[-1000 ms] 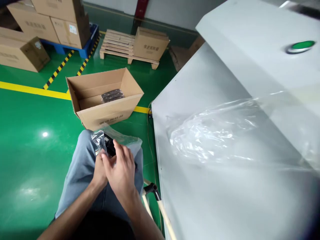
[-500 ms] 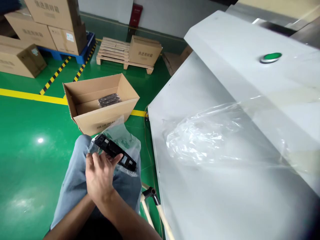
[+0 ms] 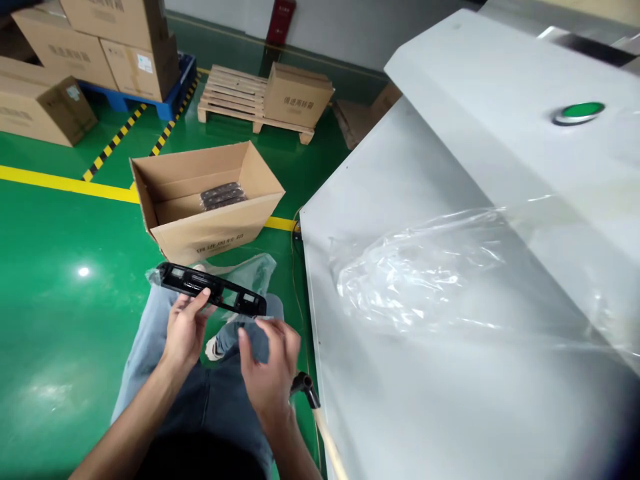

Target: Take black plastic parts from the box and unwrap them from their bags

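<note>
**Black Strip Out Over the Knees**

The left hand point(image 3: 184, 328) had the long black plastic part point(image 3: 210, 289) pinched near its middle, thumb on top, the strip lying nearly level above the jeans point(image 3: 210, 400). The right hand point(image 3: 270, 370) hovered just below the part's right end, fingers spread, touching a thin clear plastic bag point(image 3: 250, 273) that draped behind the part. Beyond the knees, an open cardboard box point(image 3: 210, 227) sat on the green floor point(image 3: 60, 267), with dark wrapped pieces point(image 3: 223, 195) inside. To the right stood a grey machine cover point(image 3: 425, 167) with crumpled clear film point(image 3: 425, 273) on it and a green button point(image 3: 580, 112) further up. A wooden pallet point(image 3: 235, 100) carried another box point(image 3: 296, 99).
</note>
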Demonstrator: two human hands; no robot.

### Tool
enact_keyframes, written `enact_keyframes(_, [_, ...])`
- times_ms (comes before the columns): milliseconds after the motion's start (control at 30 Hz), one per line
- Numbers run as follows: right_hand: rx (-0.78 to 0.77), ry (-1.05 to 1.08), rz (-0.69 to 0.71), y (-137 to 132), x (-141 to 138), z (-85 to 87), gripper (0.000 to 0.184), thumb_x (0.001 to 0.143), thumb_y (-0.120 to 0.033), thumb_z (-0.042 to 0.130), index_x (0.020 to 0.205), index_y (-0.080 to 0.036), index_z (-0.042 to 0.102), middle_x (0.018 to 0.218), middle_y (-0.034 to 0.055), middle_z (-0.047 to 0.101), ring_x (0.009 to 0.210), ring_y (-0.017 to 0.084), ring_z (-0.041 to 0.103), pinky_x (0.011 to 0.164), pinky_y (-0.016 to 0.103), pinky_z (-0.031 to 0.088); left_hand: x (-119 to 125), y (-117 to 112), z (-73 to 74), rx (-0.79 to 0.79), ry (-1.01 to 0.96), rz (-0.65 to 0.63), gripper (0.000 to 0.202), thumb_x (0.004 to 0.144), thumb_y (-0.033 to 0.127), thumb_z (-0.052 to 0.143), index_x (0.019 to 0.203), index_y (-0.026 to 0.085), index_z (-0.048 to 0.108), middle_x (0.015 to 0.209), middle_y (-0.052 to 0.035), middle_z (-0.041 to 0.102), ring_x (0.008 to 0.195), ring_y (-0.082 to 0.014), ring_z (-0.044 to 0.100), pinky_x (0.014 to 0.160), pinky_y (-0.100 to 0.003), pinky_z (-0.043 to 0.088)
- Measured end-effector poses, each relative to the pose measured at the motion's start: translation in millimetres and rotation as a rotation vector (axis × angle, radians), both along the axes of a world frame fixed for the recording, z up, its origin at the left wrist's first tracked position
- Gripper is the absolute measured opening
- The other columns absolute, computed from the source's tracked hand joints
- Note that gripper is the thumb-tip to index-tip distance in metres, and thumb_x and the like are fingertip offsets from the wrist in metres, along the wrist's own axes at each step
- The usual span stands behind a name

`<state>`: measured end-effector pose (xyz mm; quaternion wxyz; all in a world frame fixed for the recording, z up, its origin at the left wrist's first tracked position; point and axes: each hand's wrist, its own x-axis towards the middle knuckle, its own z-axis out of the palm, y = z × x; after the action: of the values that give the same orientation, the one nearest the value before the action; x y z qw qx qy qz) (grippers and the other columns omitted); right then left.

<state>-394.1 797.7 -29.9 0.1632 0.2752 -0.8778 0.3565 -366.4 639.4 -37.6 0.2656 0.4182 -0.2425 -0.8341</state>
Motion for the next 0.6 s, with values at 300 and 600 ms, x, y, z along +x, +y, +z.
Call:
enact_keyframes(300, [-0.254, -0.365, -0.151, 10.4, -16.6, -9.7, 0.05, 0.096, -0.042, 0.071, 0.14, -0.019, 0.064, 0.093, 0.005, 0.074, 0.077, 0.018, 0.069, 0.078, 0.035, 0.063, 5.8, 3.5, 2.3, 0.018, 0.008, 0.046, 0.037, 0.061, 0.027, 0.103, 0.081, 0.017, 0.073, 0.084, 0.0047, 0.077, 0.076, -0.0106, 0.071, 0.067, -0.02, 0.058])
enact_keyframes(600, [-0.078, -0.129, 0.286, 42.3, -39.1, 6.4, 0.016, 0.099, -0.022, 0.069, 0.093, -0.027, 0.083, 0.082, 0.0029, 0.079, 0.072, 0.017, 0.072, 0.067, 0.031, 0.059, 4.4, -10.1, -4.1, 0.034, -0.021, 0.076, 0.022, 0.072, 0.019, 0.095, 0.08, 0.015, 0.074, 0.085, 0.0001, 0.079, 0.075, -0.0117, 0.073, 0.069, -0.019, 0.061])
